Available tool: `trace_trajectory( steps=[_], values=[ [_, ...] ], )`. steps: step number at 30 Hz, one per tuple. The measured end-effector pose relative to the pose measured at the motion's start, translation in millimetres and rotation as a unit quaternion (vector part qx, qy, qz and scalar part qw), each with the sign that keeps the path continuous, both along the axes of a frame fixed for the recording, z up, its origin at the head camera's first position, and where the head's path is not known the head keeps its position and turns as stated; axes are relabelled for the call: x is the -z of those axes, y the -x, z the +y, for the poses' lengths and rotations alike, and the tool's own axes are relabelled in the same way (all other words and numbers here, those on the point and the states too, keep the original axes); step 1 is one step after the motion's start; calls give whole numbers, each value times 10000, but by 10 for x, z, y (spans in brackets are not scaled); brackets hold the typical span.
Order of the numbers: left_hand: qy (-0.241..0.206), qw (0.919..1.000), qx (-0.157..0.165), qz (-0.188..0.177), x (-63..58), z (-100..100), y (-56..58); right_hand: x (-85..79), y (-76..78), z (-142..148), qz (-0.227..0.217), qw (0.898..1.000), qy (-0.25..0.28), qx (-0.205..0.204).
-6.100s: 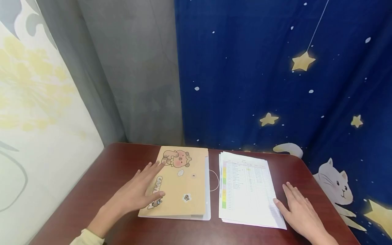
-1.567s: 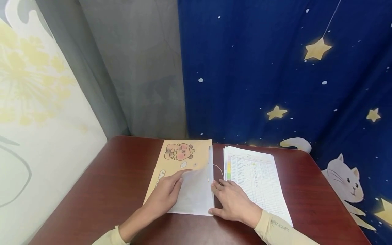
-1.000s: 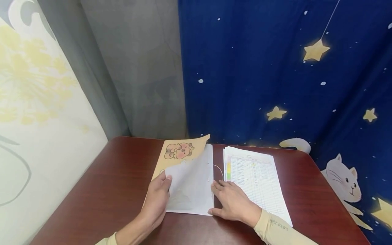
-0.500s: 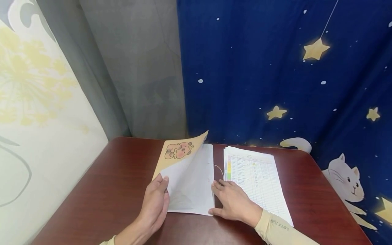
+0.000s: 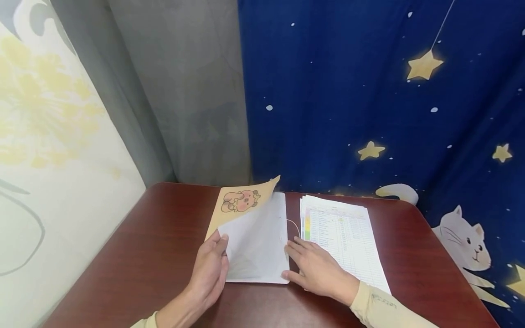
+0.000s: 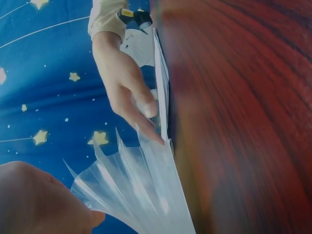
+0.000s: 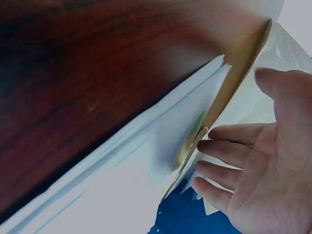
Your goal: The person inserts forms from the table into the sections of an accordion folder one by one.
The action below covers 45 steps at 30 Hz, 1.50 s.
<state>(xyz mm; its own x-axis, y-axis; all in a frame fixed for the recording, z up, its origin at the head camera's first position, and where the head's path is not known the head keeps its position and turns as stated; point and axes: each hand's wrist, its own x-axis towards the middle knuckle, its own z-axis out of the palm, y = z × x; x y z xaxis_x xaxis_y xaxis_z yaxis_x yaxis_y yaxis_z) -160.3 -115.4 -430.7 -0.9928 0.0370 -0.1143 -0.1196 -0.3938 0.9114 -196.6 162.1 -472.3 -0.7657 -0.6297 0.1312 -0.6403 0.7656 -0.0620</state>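
A tan expanding folder (image 5: 231, 216) with a cartoon animal on its cover lies on the table. My left hand (image 5: 210, 266) pinches the cover's near right corner between thumb and fingers and bends it up and leftward. White, translucent inner sheets (image 5: 262, 255) are exposed beneath. From the left wrist view, several clear pleated pockets (image 6: 146, 180) fan out close to the left hand (image 6: 39, 200). My right hand (image 5: 320, 271) rests at the folder's right edge, overlapping the paper stack (image 5: 348, 241). In the right wrist view, the right hand's (image 7: 263, 170) fingers are loosely extended, gripping nothing.
Printed sheets with coloured cells form the paper stack right of the folder. A thin elastic loop (image 5: 293, 224) sticks out between them. The dark red table (image 5: 135, 255) backs onto grey (image 5: 197, 114) and blue starry curtains (image 5: 320, 114).
Earlier the folder lay closed with both hands apart. My left hand has since taken its cover corner and bent it leftward; my right hand came to the folder's edge, lately shifting slightly right.
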Motion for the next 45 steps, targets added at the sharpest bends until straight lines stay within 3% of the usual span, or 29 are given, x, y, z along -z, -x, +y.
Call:
trace_trajectory(
  steps=[7,14,18,23,28,33,45],
  values=[
    [87,9999,-36,-43,12,-17,12,-122,-98,176,135,9969,645,429],
    [84,10000,-21,2,14,-22,29,-186,-142,505,-16,9853,868,1470],
    [10,10000,21,63,13,-22,44,-192,-27,789,-313,9716,907,2164],
    [-109,9999,29,74,17,-9,71,-146,168,1275,-886,9441,443,3144],
    [-68,9999,66,119,20,-10,69,-14,296,1637,-1041,9223,253,3713],
    [7,9999,133,110,18,-13,69,49,306,1777,-1156,9138,347,3878],
    [115,9997,221,-28,-17,-35,81,32,308,1820,-1248,9126,303,3881]
  ],
)
